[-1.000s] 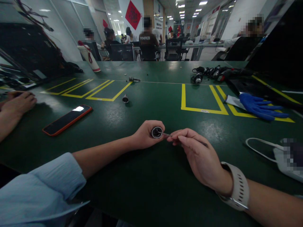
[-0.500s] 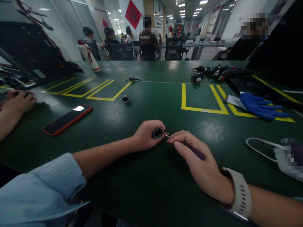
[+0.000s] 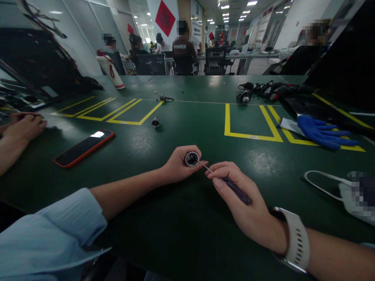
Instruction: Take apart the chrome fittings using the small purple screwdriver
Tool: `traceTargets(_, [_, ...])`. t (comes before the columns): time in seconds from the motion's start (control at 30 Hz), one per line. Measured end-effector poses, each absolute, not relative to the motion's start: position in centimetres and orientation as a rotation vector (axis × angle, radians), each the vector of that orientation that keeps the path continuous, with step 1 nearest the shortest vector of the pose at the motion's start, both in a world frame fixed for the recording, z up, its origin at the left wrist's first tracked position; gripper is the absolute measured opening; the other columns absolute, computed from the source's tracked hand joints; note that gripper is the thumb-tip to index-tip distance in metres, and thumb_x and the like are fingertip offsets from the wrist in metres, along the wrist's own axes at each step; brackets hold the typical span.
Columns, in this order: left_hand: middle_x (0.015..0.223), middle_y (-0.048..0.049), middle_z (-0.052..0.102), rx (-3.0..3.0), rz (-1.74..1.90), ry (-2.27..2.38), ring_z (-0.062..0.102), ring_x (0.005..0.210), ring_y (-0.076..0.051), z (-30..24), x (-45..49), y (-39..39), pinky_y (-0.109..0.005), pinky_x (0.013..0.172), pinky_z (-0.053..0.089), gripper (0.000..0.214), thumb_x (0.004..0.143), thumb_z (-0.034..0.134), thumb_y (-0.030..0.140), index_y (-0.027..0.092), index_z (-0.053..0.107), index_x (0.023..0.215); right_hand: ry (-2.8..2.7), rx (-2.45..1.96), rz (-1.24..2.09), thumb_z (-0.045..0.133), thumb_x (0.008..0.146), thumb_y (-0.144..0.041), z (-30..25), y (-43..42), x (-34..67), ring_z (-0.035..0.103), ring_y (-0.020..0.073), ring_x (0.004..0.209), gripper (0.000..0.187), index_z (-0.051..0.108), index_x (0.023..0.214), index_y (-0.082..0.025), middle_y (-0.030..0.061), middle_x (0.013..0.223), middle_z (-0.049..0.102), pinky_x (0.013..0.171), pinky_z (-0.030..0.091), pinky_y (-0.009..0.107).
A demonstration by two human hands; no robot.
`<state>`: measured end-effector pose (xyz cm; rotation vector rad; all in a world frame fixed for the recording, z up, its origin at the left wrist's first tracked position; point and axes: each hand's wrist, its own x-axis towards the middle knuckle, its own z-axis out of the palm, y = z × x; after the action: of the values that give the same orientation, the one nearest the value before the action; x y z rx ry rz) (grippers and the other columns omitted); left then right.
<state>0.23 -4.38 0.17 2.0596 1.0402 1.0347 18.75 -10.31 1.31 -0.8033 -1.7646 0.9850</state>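
Left hand [image 3: 178, 168] is closed around a small metal cylinder [image 3: 191, 159]. A thin screwdriver [image 3: 231, 186], pinched in the right hand [image 3: 243, 199], is pointed into its open end above the table [image 3: 187, 128].

Left hand [image 3: 178, 167]: closed round a small metal cylinder [image 3: 191, 159], open end up
Right hand [image 3: 234, 191]: pinches a thin screwdriver [image 3: 231, 186], tip at the cylinder's rim
Beyond the grip: another small cylinder [image 3: 155, 122]; left of it, phone [image 3: 83, 148]

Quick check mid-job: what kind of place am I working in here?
Probably a factory assembly floor or workshop: a long green workbench with yellow taped zones, a small metal part and a screwdriver, and other people seated at benches behind.
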Motion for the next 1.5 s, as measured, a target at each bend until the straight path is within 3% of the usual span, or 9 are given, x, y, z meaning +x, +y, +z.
traceTargets(0.27, [0.058,0.0043,0.047,2.335,0.992,1.147,0.042,0.052,-0.008,0.06,0.32,-4.59,-0.020,0.048,0.032,0.020,0.076,0.061,0.022,0.016,0.048,0.062,-1.797,-0.831,0.946,0.047,0.089,-0.011,1.22,-10.41,18.62,0.055,0.0160,0.093,0.017,0.061,0.091,-0.021,0.0031,0.093,0.060,0.084,0.043,0.034])
traceTargets(0.7, [0.059,0.0040,0.047,2.038,1.029,1.052,0.042,0.051,-0.007,0.38,0.17,-4.35,-0.019,0.048,0.035,0.022,0.072,0.065,0.024,0.015,0.048,0.062,-1.814,-0.744,0.985,0.047,0.090,-0.012,1.02,-10.24,18.78,0.054,0.0167,0.102,0.016,0.060,0.096,-0.020,0.0052,0.102,0.059,0.092,0.042,0.036])
traceTargets(0.93, [0.056,0.0051,0.045,2.220,1.059,1.164,0.040,0.050,-0.007,0.01,0.26,-4.50,-0.019,0.047,0.033,0.022,0.073,0.064,0.022,0.016,0.047,0.062,-1.822,-0.796,0.923,0.047,0.089,-0.011,1.32,-10.46,18.82,0.056,0.0167,0.092,0.016,0.060,0.090,-0.020,0.0044,0.093,0.060,0.083,0.045,0.036])
traceTargets(1.5, [0.055,0.0050,0.045,2.298,1.015,1.166,0.040,0.050,-0.007,0.30,0.33,-4.59,-0.019,0.047,0.032,0.024,0.076,0.061,0.024,0.016,0.046,0.059,-1.865,-0.770,0.898,0.047,0.089,-0.011,0.73,-10.26,18.55,0.054,0.0203,0.102,0.017,0.058,0.096,-0.023,0.0058,0.101,0.059,0.090,0.044,0.043])
